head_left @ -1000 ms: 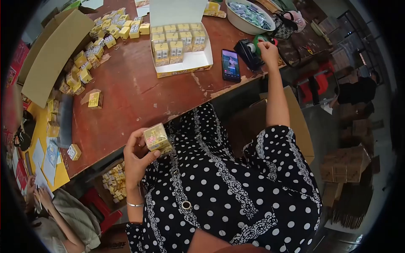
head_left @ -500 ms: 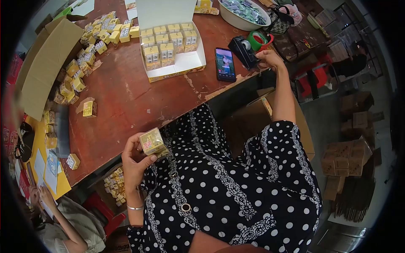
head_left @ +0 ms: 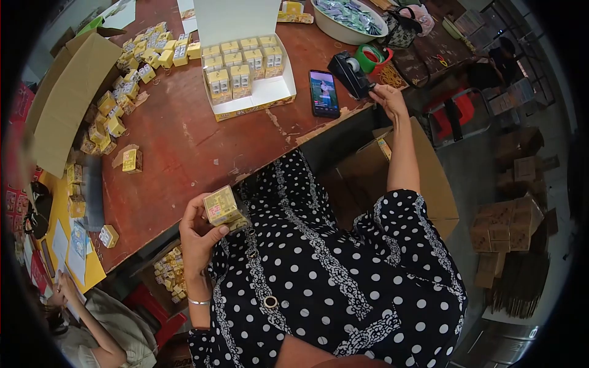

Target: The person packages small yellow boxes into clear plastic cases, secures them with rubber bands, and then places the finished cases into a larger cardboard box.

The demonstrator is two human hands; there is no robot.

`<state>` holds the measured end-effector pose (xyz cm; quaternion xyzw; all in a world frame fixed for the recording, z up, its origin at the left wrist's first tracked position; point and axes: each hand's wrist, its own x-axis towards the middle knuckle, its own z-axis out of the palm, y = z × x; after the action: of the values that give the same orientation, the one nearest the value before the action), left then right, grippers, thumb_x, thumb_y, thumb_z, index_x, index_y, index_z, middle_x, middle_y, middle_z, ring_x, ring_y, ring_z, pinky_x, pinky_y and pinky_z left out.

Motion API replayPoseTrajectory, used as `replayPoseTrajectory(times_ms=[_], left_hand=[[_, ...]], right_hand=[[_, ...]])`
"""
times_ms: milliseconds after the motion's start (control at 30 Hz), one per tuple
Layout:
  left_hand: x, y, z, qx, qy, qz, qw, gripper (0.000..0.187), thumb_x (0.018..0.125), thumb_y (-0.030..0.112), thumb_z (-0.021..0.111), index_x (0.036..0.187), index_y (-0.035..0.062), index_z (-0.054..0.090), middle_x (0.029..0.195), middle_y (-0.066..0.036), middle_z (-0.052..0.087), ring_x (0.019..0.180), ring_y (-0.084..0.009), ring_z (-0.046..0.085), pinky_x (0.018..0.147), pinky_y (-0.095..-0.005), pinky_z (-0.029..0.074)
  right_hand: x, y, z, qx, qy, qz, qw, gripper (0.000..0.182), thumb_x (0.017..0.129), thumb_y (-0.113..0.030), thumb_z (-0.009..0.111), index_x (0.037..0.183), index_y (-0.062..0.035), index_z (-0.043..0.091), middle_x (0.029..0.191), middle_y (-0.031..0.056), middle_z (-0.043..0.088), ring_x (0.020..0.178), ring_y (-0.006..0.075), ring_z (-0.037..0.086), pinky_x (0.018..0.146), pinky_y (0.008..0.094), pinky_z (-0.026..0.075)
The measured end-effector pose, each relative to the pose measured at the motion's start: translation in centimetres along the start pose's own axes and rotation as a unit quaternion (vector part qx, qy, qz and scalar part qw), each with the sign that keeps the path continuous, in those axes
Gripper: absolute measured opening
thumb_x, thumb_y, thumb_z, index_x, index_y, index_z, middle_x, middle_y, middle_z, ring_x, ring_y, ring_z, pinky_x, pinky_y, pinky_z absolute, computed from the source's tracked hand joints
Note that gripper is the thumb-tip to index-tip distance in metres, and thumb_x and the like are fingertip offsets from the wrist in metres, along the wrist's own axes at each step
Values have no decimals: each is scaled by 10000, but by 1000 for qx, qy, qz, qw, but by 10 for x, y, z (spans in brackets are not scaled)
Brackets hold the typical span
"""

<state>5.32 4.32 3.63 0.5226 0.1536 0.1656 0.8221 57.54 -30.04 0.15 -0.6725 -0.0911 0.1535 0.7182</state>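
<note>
My left hand (head_left: 199,236) is closed around a small yellow box (head_left: 221,206) with a clear wrap, held in front of my dotted clothing near the table edge. A black tape dispenser (head_left: 348,76) with a roll in it stands at the table's right edge. At its front end, the fingers of my right hand (head_left: 389,103) are pinched together. Whatever strip they hold is too small to make out. Beside the dispenser lies a phone (head_left: 324,93) with its screen lit. Several similar small yellow boxes stand in rows in an open white display box (head_left: 273,92).
Loose small boxes (head_left: 147,55) lie heaped at the back left, beside a cardboard carton (head_left: 73,101). A white basin (head_left: 350,21) of packets and a green tape roll (head_left: 370,59) are at the back right. Another person's hands (head_left: 64,288) are at lower left.
My right hand has shifted slightly lower and stays at the dispenser's front end. The whole view has moved a little. My left hand still holds the yellow box.
</note>
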Motion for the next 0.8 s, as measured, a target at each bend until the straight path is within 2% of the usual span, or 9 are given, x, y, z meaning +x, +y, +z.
replayPoseTrajectory(times_ms=[300,367,400,433,467,500,600,733,800], left_hand=[[4,-3,5,-50,18,39,998,663,772,-20,811,1355,-25,497,1291,-113,625,1181,-201,617,1026,-339,501],[5,-3,5,-60,24,63,996,645,783,-51,778,1360,-33,490,1305,-127,616,1205,-214,611,1039,-353,503],[4,-2,6,-46,32,70,996,636,788,-70,763,1360,-35,489,1307,-129,613,1210,-214,609,1042,-355,503],[3,0,6,-29,47,78,995,628,793,-89,748,1361,-36,487,1309,-130,611,1214,-214,607,1045,-357,504],[2,7,13,-29,63,86,994,623,791,-112,745,1355,-33,494,1307,-131,611,1209,-211,609,1043,-351,505],[1,8,15,-7,76,110,991,622,787,-111,752,1350,-32,500,1304,-127,613,1204,-209,611,1041,-347,504],[1,8,20,73,115,137,981,611,783,-68,790,1332,-17,526,1289,-112,627,1196,-200,616,1030,-340,501],[5,7,27,175,142,175,958,606,777,0,831,1320,28,563,1266,-100,643,1186,-189,621,1022,-341,500],[4,8,29,243,182,180,936,581,769,0,832,1295,24,586,1241,-92,651,1164,-185,629,1007,-340,509]], right_hand=[[3,15,7,-56,68,-57,994,110,910,-15,700,828,11,632,1261,162,629,935,190,680,856,309,605],[17,31,-8,-73,100,-121,985,122,897,-22,708,806,17,638,1176,182,675,912,187,685,779,299,588],[23,33,-20,-139,62,-166,974,100,895,-60,719,839,11,676,984,124,721,885,161,677,729,282,544],[20,20,-18,-402,129,-283,861,106,907,-112,721,878,-11,708,824,46,699,816,119,643,694,265,497],[21,5,-15,-425,132,-220,868,157,924,-179,716,882,-27,716,836,27,710,809,113,645,752,275,506],[-4,-18,21,-325,95,-233,912,162,935,-185,717,912,-25,710,844,34,699,796,95,621,729,255,500],[-97,-74,148,-97,23,-210,972,141,977,-163,673,1030,-33,657,836,14,637,710,105,589,631,232,464],[-200,-66,258,66,-301,-149,940,98,993,-48,595,1082,-6,593,810,87,632,656,150,606,601,238,495],[-244,-58,295,81,-356,-72,928,98,996,-31,577,1084,13,586,812,93,635,625,142,602,585,252,507]])
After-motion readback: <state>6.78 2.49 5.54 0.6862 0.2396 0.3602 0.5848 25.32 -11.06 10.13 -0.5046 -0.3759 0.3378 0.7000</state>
